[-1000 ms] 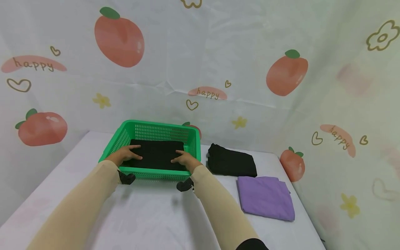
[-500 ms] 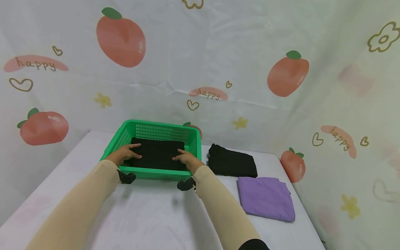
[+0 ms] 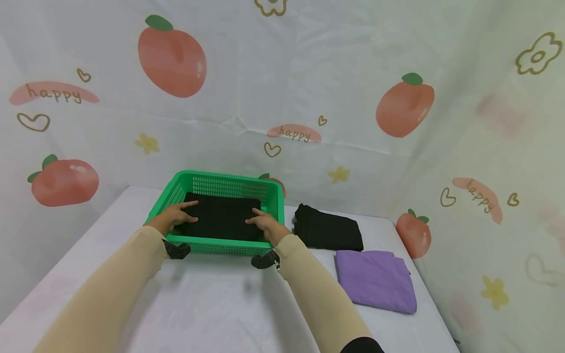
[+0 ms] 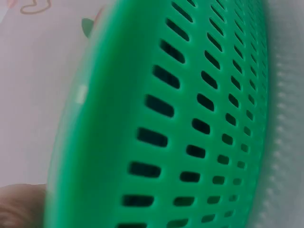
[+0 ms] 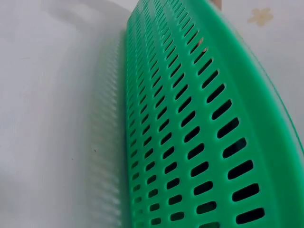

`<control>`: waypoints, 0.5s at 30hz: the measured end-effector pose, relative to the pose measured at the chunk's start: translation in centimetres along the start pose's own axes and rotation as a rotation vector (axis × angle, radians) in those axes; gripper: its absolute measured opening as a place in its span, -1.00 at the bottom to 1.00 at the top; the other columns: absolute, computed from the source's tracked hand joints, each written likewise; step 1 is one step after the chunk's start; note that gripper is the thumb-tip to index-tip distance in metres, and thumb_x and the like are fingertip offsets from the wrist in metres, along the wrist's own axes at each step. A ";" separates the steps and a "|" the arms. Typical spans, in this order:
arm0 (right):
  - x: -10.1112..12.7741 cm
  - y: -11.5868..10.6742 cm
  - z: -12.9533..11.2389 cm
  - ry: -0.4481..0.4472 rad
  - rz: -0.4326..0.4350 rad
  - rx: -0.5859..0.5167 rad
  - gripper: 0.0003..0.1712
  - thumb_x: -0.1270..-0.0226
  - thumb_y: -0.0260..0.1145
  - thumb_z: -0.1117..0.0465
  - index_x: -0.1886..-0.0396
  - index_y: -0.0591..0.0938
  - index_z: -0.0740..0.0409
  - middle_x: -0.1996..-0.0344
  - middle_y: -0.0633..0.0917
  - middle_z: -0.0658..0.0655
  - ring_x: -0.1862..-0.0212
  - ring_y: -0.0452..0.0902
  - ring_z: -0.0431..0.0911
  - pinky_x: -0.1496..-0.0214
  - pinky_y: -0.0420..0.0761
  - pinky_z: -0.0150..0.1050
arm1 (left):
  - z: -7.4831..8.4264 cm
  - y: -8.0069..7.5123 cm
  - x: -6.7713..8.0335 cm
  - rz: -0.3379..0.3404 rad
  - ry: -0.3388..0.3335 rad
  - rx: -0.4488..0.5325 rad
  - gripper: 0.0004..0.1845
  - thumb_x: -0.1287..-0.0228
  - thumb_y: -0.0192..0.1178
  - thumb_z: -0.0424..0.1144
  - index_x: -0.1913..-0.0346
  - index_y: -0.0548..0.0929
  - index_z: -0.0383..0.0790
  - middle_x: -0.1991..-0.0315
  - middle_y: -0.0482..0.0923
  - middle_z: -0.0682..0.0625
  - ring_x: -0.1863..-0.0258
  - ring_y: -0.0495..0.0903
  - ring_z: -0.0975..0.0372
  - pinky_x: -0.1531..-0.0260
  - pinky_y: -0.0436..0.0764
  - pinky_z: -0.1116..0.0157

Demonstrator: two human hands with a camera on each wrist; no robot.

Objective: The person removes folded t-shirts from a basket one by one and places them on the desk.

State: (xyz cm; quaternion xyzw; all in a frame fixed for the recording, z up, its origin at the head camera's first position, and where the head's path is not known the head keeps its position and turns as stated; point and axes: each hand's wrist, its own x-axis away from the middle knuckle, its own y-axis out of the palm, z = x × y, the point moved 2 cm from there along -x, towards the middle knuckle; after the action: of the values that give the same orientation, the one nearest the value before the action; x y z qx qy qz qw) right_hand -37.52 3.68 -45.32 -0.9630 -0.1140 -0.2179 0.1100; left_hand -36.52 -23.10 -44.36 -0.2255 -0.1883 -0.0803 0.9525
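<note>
A folded black cloth [image 3: 222, 218] lies inside the green plastic basket [image 3: 222, 246] in the head view. At its left end is my left hand [image 3: 173, 216], thumb and forefinger extended and spread over the cloth. My right hand [image 3: 268, 227] reaches over the basket's front right corner to the cloth's right end, its visible fingers extended too. The remaining fingers of both hands are out of sight. Both wrist views are mostly filled by the basket's slotted outer wall; a blurred bit of hand [image 4: 21, 204] shows at the left wrist view's lower left.
Right of the basket lies another folded black cloth [image 3: 327, 229]. In front of that one is a folded purple cloth [image 3: 375, 279], close to the right edge of the white table [image 3: 212, 304]. A printed white curtain [image 3: 335, 59] hangs behind the table.
My hands have moved slightly apart, the left one leftward and the right one rightward. The cloth's far left corner sits slightly higher in view. The basket has stayed in place.
</note>
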 end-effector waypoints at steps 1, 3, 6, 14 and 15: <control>0.1 0.0 -0.1 -0.009 0.001 -0.007 -0.28 -0.43 0.24 0.25 -0.53 0.27 -0.11 -0.58 -0.05 0.21 -0.56 -0.15 0.21 -0.52 -0.01 0.22 | 0.0 -0.1 0.1 0.000 0.003 0.001 -0.18 -0.39 0.17 -0.41 -0.57 -0.03 -0.19 -0.51 -0.48 -0.47 -0.48 -0.30 -0.36 -0.40 0.06 -0.24; 0.2 0.1 -0.3 -0.029 0.006 -0.027 -0.28 -0.42 0.24 0.25 -0.53 0.27 -0.10 -0.58 -0.04 0.22 -0.56 -0.15 0.21 -0.52 -0.01 0.22 | 0.2 -0.3 0.3 0.001 0.018 0.000 -0.19 -0.39 0.16 -0.42 -0.57 -0.04 -0.19 -0.51 -0.48 -0.46 -0.48 -0.32 -0.36 -0.40 0.05 -0.24; 0.6 0.2 -0.7 -0.055 0.015 -0.059 -0.29 -0.42 0.25 0.25 -0.52 0.28 -0.10 -0.58 -0.03 0.22 -0.56 -0.15 0.21 -0.51 -0.01 0.26 | 0.5 -0.6 0.7 0.006 0.038 0.007 -0.18 -0.40 0.16 -0.42 -0.57 -0.05 -0.18 -0.51 -0.48 -0.46 -0.47 -0.24 -0.37 -0.38 0.10 -0.25; 1.6 -0.6 -1.6 -0.063 0.015 -0.174 -0.31 -0.40 0.26 0.29 -0.48 0.36 -0.15 -0.58 -0.04 0.20 -0.56 -0.11 0.20 -0.51 0.03 0.21 | 1.6 -1.3 1.9 -0.025 0.079 0.089 -0.18 -0.43 0.13 -0.38 -0.58 -0.09 -0.10 -0.52 -0.51 -0.42 -0.47 -0.10 -0.33 -0.37 0.16 -0.22; 1.7 -0.8 -1.7 -0.062 0.010 -0.195 -0.31 -0.40 0.26 0.31 -0.48 0.36 -0.15 -0.58 -0.04 0.19 -0.55 -0.06 0.19 -0.51 0.08 0.17 | 1.7 -1.3 2.1 -0.036 0.084 0.106 -0.17 -0.44 0.13 -0.37 -0.58 -0.10 -0.09 -0.53 -0.51 -0.41 -0.47 -0.07 -0.32 -0.37 0.17 -0.22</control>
State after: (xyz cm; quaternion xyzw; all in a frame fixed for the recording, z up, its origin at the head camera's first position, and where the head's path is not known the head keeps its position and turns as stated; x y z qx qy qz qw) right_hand -36.88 4.30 -42.91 -0.9760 -0.0909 -0.1976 0.0133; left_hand -35.44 -23.61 -41.60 -0.1680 -0.1559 -0.0968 0.9686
